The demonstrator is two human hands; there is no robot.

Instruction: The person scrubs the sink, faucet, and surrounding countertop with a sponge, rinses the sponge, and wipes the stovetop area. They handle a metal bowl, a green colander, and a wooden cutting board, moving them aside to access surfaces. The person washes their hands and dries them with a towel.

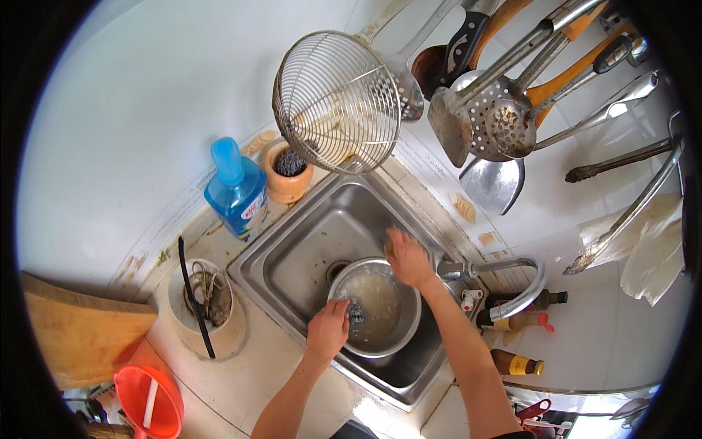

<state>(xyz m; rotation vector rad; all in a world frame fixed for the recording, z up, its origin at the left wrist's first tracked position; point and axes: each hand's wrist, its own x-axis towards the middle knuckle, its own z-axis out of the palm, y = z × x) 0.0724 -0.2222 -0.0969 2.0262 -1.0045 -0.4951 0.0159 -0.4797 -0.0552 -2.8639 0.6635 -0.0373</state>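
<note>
A round metal basin (405,333) of cloudy water sits tilted in the stainless steel sink (307,236). My left hand (327,331) grips its near-left rim. A dark, wiry scouring pad (356,311) shows in the water beside those fingertips; whether they touch it I cannot tell. Over the far rim, my right hand (408,259) has its fingers curled around a small yellowish-brown thing (390,249), mostly hidden. Left of the basin, the sink drain (335,270) is partly covered.
A curved faucet (540,274) reaches over the right side, near several sauce bottles (518,362). A wire strainer (340,104) and metal utensils (493,115) hang above. Leftward stand blue detergent (238,192), a wooden pot (289,186), a white bowl (178,299) and a red plastic scoop (170,406).
</note>
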